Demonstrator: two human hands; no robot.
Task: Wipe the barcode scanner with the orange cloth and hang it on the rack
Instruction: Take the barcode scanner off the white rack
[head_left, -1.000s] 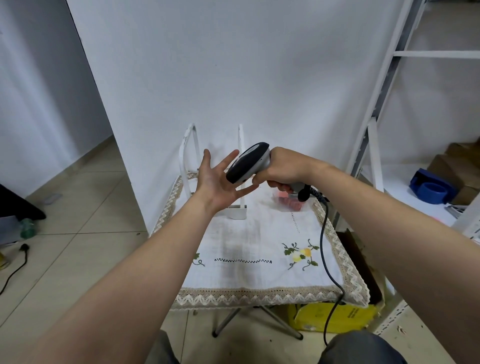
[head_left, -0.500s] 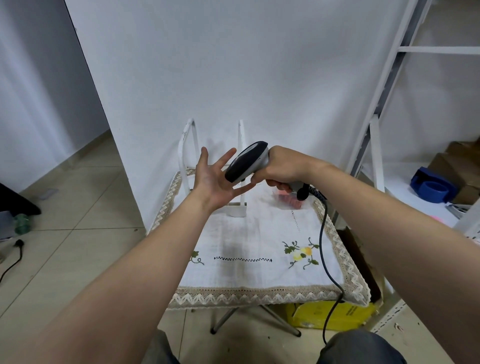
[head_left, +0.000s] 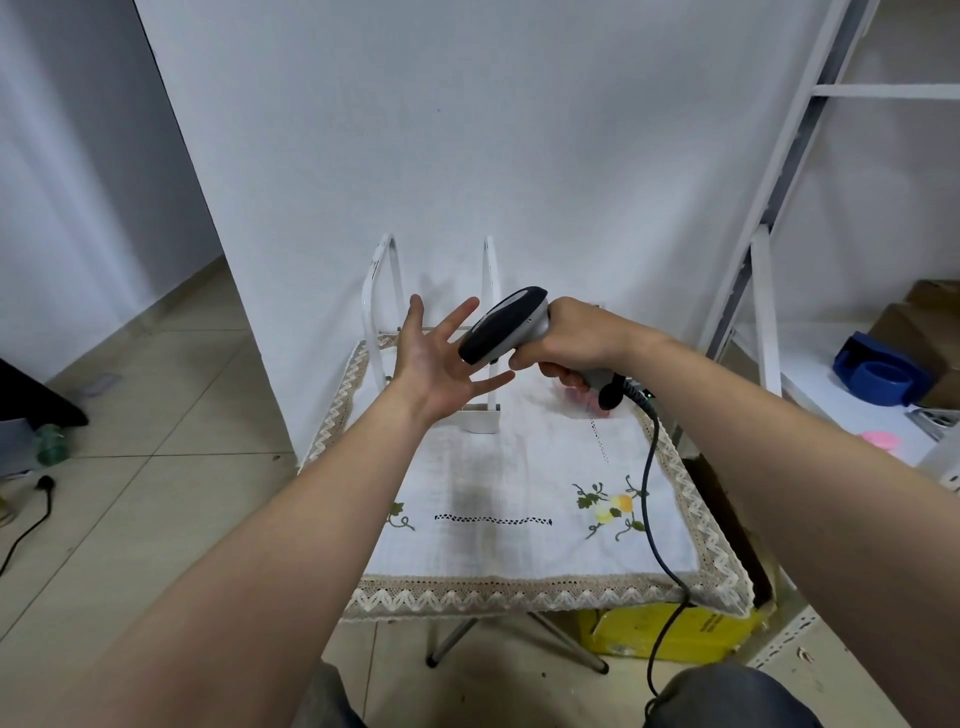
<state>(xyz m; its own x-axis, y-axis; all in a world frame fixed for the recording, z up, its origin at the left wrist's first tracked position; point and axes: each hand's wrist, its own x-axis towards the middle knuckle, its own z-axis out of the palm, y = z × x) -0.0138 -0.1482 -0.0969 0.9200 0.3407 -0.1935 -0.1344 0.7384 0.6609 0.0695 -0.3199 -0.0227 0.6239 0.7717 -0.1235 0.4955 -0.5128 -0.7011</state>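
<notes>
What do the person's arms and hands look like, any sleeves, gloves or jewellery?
Both arms are bare for all of their visible length: no sleeve shows on the left forearm or the right forearm. The left hand and the right hand wear no gloves, and no ring, watch or wristband shows on either.
</notes>
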